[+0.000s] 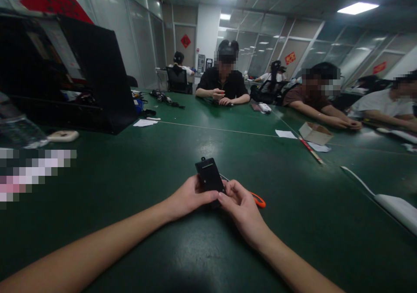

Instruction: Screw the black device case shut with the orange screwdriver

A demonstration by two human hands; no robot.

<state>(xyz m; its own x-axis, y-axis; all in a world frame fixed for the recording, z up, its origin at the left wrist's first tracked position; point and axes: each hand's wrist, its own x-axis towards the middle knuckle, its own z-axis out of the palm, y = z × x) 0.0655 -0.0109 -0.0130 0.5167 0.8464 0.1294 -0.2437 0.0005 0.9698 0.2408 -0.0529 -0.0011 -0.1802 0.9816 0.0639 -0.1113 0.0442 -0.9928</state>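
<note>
A small flat black plastic case (210,175) with a little tab on its top end and a slot across its face is held up over the green table (146,241). My left hand (189,197) grips its left side, thumb across the lower face. At the lower right corner, my right hand (243,204) pinches the case between thumb and fingers. Behind my right hand lies an orange loop-shaped handle (259,200), with a thin metal piece showing near the case. My fingers hide part of both, so I cannot tell the tool's kind.
A large black open-fronted box (97,76) stands at the left, near a clear plastic container (22,130). To the right are a small carton (315,133), a red-and-white strip (311,150) and a white power strip (397,208). Co-workers (224,80) sit across the table.
</note>
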